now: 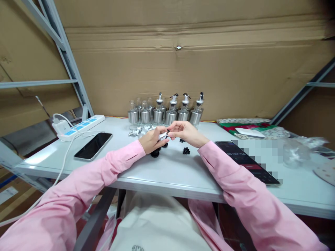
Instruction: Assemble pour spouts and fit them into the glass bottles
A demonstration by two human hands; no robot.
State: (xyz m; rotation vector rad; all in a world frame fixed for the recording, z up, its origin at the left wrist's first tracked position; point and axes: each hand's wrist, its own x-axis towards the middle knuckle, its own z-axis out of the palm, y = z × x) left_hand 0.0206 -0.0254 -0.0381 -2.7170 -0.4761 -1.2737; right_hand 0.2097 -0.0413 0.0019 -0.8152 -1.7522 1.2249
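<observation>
Looking down through the head camera, I've got a tall cardboard panel (199, 73) filling the back, and in front of it the pale table (162, 174). Two arms reach in from the lower corners, the left sleeve (86, 177) and the right sleeve (243, 184) both pink, angling inward and meeting over the middle. Whether the wrists touch the tabletop, I can't tell.

Behind the hands stand the metal-banded bottles (171, 116), upright in a close group, four of the front ones topped with pourers. Over on the left is the power strip (96, 121), with a dark phone (93, 145) just beside it; out right, a timer phone (247, 162) lies partly behind the right sleeve.

Now the hands: the left hand (151, 142) is back up, fingers bent toward the right, narrowed around a white spout (162, 135). Facing it, the right hand (188, 134) comes in side-on, index curled over thumb, pinched at a small black piece (168, 132) by the spout's end. That's all happening near the table's centre, above black round caps (155, 153), with a tiny black cluster (186, 150) nearby on the right.
</observation>
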